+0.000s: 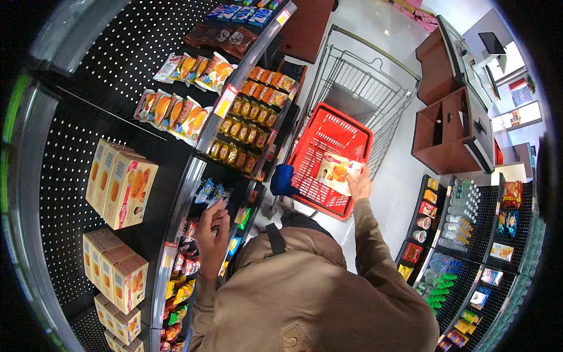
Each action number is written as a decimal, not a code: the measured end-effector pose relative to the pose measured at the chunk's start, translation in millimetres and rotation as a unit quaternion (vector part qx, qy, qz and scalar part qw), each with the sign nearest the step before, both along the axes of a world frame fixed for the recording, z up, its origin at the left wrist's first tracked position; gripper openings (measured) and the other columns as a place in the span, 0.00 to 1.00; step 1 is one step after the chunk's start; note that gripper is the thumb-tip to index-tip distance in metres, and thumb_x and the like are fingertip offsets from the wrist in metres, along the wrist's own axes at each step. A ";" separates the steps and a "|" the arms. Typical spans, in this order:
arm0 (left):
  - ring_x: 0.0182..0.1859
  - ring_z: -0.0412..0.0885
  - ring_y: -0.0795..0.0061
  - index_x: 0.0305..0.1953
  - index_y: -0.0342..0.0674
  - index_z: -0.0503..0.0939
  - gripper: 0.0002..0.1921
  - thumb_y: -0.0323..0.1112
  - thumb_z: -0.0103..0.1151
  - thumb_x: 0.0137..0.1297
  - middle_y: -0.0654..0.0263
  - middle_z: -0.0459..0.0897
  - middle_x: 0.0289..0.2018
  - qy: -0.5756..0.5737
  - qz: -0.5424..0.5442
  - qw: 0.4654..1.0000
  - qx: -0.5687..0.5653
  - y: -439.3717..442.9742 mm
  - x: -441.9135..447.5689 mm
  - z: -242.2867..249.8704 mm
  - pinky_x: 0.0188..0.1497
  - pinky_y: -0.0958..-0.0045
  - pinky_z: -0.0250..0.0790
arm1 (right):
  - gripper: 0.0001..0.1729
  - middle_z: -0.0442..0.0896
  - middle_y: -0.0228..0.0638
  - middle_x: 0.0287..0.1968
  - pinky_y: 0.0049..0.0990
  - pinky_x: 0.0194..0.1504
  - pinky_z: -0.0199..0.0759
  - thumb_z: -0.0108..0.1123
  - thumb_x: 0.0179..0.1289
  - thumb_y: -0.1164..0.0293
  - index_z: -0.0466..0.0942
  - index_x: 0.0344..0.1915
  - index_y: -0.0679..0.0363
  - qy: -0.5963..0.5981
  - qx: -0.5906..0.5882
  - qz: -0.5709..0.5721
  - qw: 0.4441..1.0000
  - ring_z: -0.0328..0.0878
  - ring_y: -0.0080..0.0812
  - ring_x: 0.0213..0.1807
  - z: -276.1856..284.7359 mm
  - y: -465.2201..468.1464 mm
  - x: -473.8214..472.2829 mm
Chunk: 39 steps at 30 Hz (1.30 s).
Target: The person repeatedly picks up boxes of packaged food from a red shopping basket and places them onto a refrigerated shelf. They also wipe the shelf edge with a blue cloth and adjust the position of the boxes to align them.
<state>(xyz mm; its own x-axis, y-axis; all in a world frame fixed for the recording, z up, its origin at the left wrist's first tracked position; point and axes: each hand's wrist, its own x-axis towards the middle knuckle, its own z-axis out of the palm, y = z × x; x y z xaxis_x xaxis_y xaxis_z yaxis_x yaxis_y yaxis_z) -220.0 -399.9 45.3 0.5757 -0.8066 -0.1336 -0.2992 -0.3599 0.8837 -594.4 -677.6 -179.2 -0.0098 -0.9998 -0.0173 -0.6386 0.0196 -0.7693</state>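
My right hand (360, 182) grips the end of a cream-coloured food box (338, 171) with a printed picture of baked goods, held over a red plastic basket (327, 111). The basket sits tilted in a metal shopping cart (376, 37). Near the shelf edge on the left, my left hand (213, 237) is raised with its fingers curled and a gap between them and the thumb, holding nothing. Similar cream boxes (125, 189) stand in a row on the black shelf left of it.
Packaged pastries (169, 114) and rows of small jars (239, 132) fill shelves beside the cart. Below lie snack bags (180, 292). Brown counters (448, 132) stand at the right, above shelves of bottles (457, 215). Something dark blue (283, 179) is at the basket's left side.
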 end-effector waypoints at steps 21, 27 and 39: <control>0.54 0.86 0.67 0.62 0.40 0.80 0.15 0.31 0.58 0.78 0.58 0.86 0.55 -0.173 0.085 0.981 0.029 12.5 9.5 17.1 0.49 0.67 0.81 | 0.59 0.83 0.55 0.61 0.48 0.57 0.81 0.70 0.61 0.45 0.49 0.83 0.48 0.379 0.347 0.032 0.857 0.86 0.52 0.56 -137.4 13.0 13.6; 0.52 0.86 0.65 0.61 0.37 0.80 0.16 0.23 0.58 0.74 0.56 0.84 0.58 -0.253 0.159 0.954 -0.002 22.9 33.6 45.4 0.50 0.66 0.80 | 0.57 0.77 0.59 0.67 0.50 0.62 0.77 0.73 0.61 0.49 0.49 0.81 0.52 0.391 0.351 0.091 0.846 0.81 0.56 0.64 -138.4 0.0 6.6; 0.73 0.68 0.48 0.72 0.37 0.70 0.34 0.30 0.68 0.65 0.50 0.71 0.72 -0.552 0.213 0.800 0.102 39.7 124.2 82.5 0.73 0.50 0.60 | 0.42 0.83 0.59 0.58 0.47 0.64 0.76 0.75 0.58 0.60 0.69 0.70 0.61 0.275 0.213 0.137 0.927 0.82 0.55 0.61 -117.7 0.1 7.1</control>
<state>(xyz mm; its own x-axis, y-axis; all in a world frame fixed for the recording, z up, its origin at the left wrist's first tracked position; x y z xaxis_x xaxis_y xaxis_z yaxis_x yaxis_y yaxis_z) -95.7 -360.2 127.8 0.6506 -0.5330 0.5410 -0.6687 -0.7397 0.0753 -587.3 -677.6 -297.0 0.1187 -0.8696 -0.4793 -0.9583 0.0260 -0.2845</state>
